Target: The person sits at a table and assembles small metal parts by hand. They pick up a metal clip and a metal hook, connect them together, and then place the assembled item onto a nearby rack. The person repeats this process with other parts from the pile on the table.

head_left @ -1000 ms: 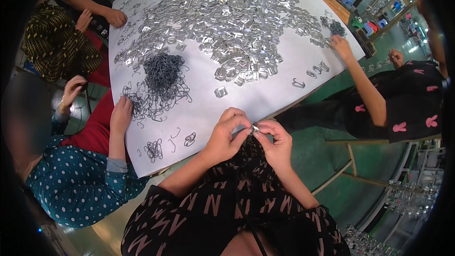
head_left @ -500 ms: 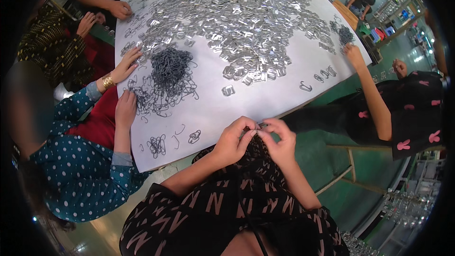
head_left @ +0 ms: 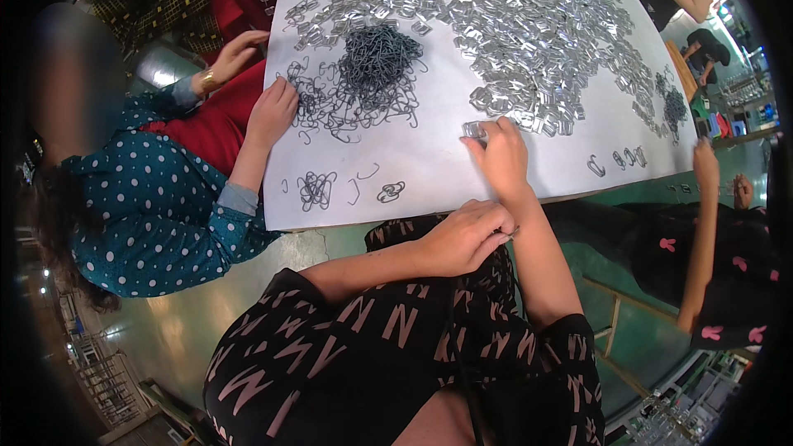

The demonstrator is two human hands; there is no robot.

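Right hand (head_left: 501, 155) at frame centre pinches a silver clip (head_left: 474, 129) off the pile's (head_left: 504, 33) near edge on the white surface (head_left: 438, 167), while left hand (head_left: 464, 235) below stays fisted at the surface edge, its contents hidden, dark wire hooks (head_left: 376, 58) heaped upper left.

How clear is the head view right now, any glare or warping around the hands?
Head view: strong fisheye bending, the white sheet edges curve and the rim goes black. Overhead light glints off the silver metal clips and the green floor. Right hand and left hand are sharp; a blurred patch sits at upper left.
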